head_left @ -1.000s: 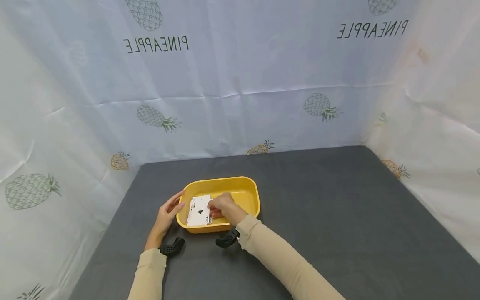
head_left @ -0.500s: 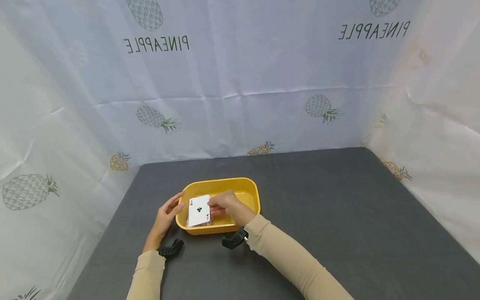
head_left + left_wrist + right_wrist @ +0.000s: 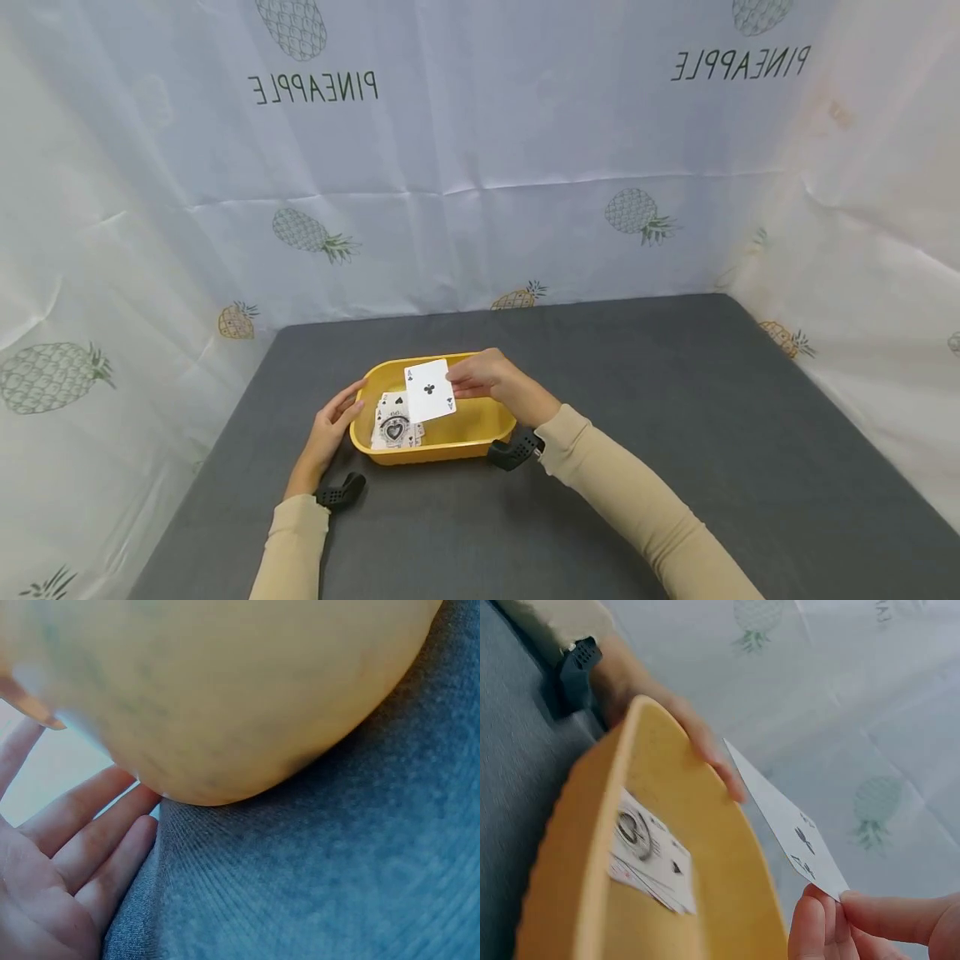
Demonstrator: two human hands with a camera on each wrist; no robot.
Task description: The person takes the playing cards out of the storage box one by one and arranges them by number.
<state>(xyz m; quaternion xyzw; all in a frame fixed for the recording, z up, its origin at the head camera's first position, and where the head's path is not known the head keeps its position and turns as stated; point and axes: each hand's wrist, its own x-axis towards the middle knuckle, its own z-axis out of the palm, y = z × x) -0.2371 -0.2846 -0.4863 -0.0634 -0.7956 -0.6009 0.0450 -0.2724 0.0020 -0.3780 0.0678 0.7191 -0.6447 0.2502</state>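
My right hand [image 3: 498,382] pinches an ace of clubs [image 3: 430,390] at its edge, between thumb and fingers, above the yellow bin [image 3: 435,454]. In the right wrist view the card [image 3: 787,817] tilts away from the thumb. A loose pile of playing cards [image 3: 393,429] lies in the bin's left part; one with a large ornate heart-shaped emblem faces up. My left hand [image 3: 330,429] rests against the bin's left end. Its fingers [image 3: 94,840] are fairly straight in the left wrist view, beside the bin's outer wall [image 3: 225,712].
The bin stands on a dark grey tabletop [image 3: 637,417], towards its left side. White curtains with pineapple prints [image 3: 480,150] hang behind and at both sides. A black wrist camera [image 3: 516,450] sits on the right wrist, close to the bin's front edge.
The ace of clubs has been lifted off the pile and carried up and to the right by my right hand, uncovering the cards below. My left hand stays at the bin.
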